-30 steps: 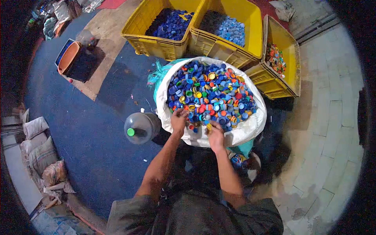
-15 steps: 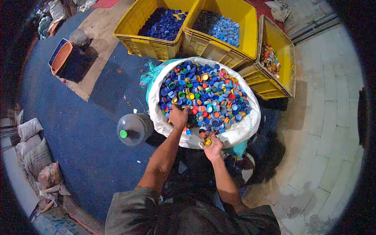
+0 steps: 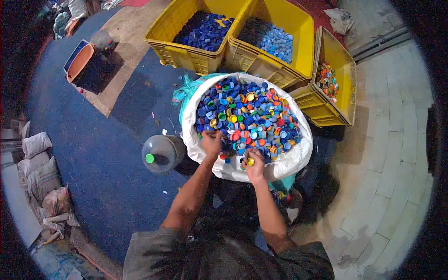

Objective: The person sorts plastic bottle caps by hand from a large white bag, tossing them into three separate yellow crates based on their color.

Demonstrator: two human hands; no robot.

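Observation:
A large white sack (image 3: 285, 167) with its rim rolled back stands in front of me, full of plastic bottle caps (image 3: 259, 116) in blue, orange, red, green and yellow. My left hand (image 3: 212, 144) is at the near left part of the heap, its fingers curled in among the caps; what they hold is hidden. Over the near rim, my right hand (image 3: 255, 169) is turned partly palm up and closed around a yellow bottle cap (image 3: 250, 161). A few loose caps lie on the sack's rim between the two hands.
Behind the sack stand yellow crates: one with dark blue caps (image 3: 186, 52), one with light and dark blue caps (image 3: 238, 53), one with orange caps (image 3: 323, 107). A clear jug with a green lid (image 3: 169, 154) sits left. Farther off is an orange-rimmed tub (image 3: 80, 63).
My left hand has drawn back slightly toward the near left edge of the heap. My right hand's fingers have curled in around the yellow cap. The whole view has shifted a little.

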